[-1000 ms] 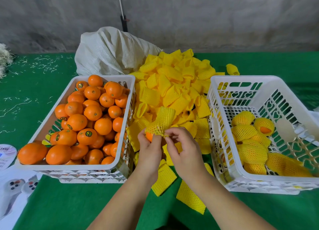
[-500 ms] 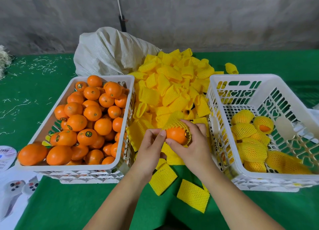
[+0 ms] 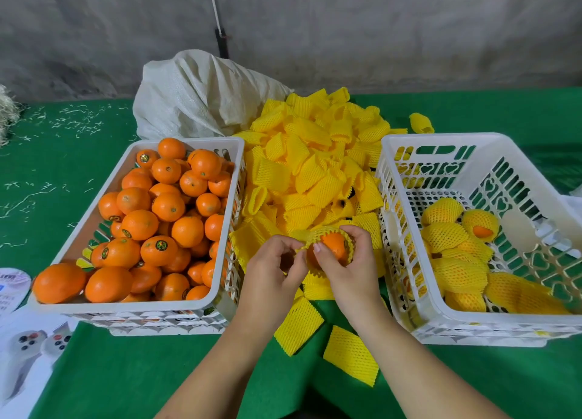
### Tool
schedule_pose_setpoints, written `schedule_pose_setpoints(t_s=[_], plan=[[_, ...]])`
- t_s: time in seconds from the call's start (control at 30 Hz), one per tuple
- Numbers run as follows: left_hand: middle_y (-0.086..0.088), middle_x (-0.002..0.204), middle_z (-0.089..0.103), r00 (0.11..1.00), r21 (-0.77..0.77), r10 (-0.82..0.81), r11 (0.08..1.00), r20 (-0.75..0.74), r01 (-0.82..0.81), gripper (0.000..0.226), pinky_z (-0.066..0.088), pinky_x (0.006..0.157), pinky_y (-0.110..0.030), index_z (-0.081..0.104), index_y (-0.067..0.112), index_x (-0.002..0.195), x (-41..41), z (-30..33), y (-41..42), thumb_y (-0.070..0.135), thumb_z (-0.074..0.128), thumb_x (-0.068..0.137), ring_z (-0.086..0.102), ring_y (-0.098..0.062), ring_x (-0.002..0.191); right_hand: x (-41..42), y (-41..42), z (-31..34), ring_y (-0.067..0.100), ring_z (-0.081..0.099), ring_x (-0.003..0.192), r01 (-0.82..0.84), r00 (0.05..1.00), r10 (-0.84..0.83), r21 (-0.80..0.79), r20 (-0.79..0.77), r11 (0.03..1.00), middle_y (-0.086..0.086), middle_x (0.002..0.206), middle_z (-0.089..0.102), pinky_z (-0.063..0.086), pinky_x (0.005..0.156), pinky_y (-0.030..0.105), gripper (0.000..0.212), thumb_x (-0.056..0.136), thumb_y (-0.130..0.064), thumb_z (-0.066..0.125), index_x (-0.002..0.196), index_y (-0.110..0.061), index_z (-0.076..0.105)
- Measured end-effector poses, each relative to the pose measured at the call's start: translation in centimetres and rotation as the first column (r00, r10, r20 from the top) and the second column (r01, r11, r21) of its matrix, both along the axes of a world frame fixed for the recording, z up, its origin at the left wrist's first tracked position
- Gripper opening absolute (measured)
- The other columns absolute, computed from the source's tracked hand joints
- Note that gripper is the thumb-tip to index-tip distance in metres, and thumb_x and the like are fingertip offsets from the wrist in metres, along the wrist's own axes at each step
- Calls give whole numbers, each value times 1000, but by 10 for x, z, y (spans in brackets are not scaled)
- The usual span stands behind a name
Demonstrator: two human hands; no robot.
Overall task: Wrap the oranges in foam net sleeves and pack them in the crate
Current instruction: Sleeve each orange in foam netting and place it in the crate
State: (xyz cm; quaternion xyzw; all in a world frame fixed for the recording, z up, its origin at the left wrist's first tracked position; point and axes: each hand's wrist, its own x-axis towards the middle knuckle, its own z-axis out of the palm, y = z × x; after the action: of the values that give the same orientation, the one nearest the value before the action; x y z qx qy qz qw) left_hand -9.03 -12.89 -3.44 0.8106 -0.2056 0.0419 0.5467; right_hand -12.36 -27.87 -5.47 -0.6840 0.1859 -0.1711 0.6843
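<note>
Yellow foam netting is stretching around a single orange point(image 3: 330, 245) held above the desk point(image 3: 94, 371), between the two crates. The right hand point(image 3: 343, 264) is gripping the orange with its fingers curled over the sleeve point(image 3: 327, 231), thumb pressing on the bare fruit, while the left hand point(image 3: 271, 267) is pinching the sleeve's near rim and pulling it outward. The sleeve is sitting only around the far half of the orange; the near face is showing bare.

Judging from this, the risk is the net springing back off the fruit if the left pinch is slipping, or the thin foam tearing if it is being pulled too hard over the widest part. The orange could also be squeezing out of the right hand and dropping onto the loose sleeves below.

The packing crate point(image 3: 403, 261) is standing just to the right, already holding several wrapped oranges point(image 3: 444, 234), with room left. The supply crate point(image 3: 135, 308) on the left is lying heaped with bare oranges point(image 3: 167, 204). A large pile of spare sleeves point(image 3: 315, 166) is lying between the crates, with a white sack point(image 3: 195, 97) behind it. Nothing is blocking the short path to the packing crate except its near wall, which the hands are needing to clear.
</note>
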Motion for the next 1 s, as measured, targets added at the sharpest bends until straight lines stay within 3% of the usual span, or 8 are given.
schedule_pose_setpoints(t_s=[0.13, 0.23, 0.33, 0.47, 0.67, 0.77, 0.9, 1.0], plan=[[14, 91, 62, 998, -3, 57, 998, 20, -57, 4, 45, 64, -16, 63, 28, 107, -3, -3, -1, 27, 65, 104, 64, -14, 83, -2, 7, -4, 20, 72, 100, -163, 983, 163, 2, -89, 987, 2, 123, 66, 63, 76, 35, 58, 87, -39, 79, 132, -50, 44], [17, 100, 57, 993, 10, 108, 994, 40, -108, 11, 45, 69, -16, 59, 34, 113, 0, -5, 1, 33, 63, 104, 60, -12, 94, -6, 11, 3, 12, 70, 105, -286, 949, 297, 110, -103, 952, -7, 124, 67, 59, 79, 28, 65, 76, -49, 75, 133, -56, 45], [12, 113, 56, 990, 37, 137, 990, 17, -137, 24, 46, 80, -12, 60, 28, 123, 1, -10, 3, 35, 68, 101, 57, -8, 109, -6, 11, 5, 10, 69, 111, -243, 966, 253, 138, -55, 960, -10, 128, 66, 60, 90, 34, 62, 78, -45, 79, 133, -53, 51], [7, 105, 66, 981, -33, 181, 982, -73, -183, 14, 48, 73, -11, 72, 28, 113, 1, -14, 6, 23, 70, 101, 64, -4, 96, -6, 8, 2, 15, 61, 121, -149, 988, 147, -39, -52, 988, -7, 140, 49, 59, 95, 37, 67, 86, -20, 84, 138, -43, 49], [10, 107, 63, 977, 52, 76, 995, 198, -88, 13, 52, 81, -18, 74, 18, 110, -3, -7, 4, 12, 72, 99, 65, -8, 98, -5, 7, -2, -12, 46, 122, -144, 989, 136, -190, -52, 971, -26, 129, 39, 50, 86, 8, 75, 78, -45, 85, 142, -44, 45], [11, 110, 57, 962, 81, -9, 997, 275, -14, 12, 50, 83, -19, 70, 18, 114, -5, -7, -1, 21, 69, 102, 61, -7, 102, -6, 9, -1, -13, 50, 117, -99, 995, 96, -100, -35, 990, -22, 129, 43, 52, 83, 11, 76, 65, -61, 81, 133, -46, 50], [15, 117, 54, 991, 30, 102, 994, 91, -105, 32, 50, 85, -16, 61, 27, 129, -3, -12, 2, 44, 64, 102, 58, -8, 112, -4, 5, -4, 11, 62, 117, -70, 997, 70, 14, -12, 997, -4, 132, 56, 59, 92, 38, 70, 67, -55, 82, 129, -42, 52], [13, 115, 66, 995, -13, 91, 996, -37, -92, 31, 51, 77, -12, 64, 36, 129, -3, -18, 8, 40, 66, 99, 66, -5, 104, -3, 1, -3, 9, 65, 112, -72, 997, 74, 59, -26, 996, -7, 129, 62, 59, 90, 34, 71, 68, -56, 81, 130, -40, 52]])
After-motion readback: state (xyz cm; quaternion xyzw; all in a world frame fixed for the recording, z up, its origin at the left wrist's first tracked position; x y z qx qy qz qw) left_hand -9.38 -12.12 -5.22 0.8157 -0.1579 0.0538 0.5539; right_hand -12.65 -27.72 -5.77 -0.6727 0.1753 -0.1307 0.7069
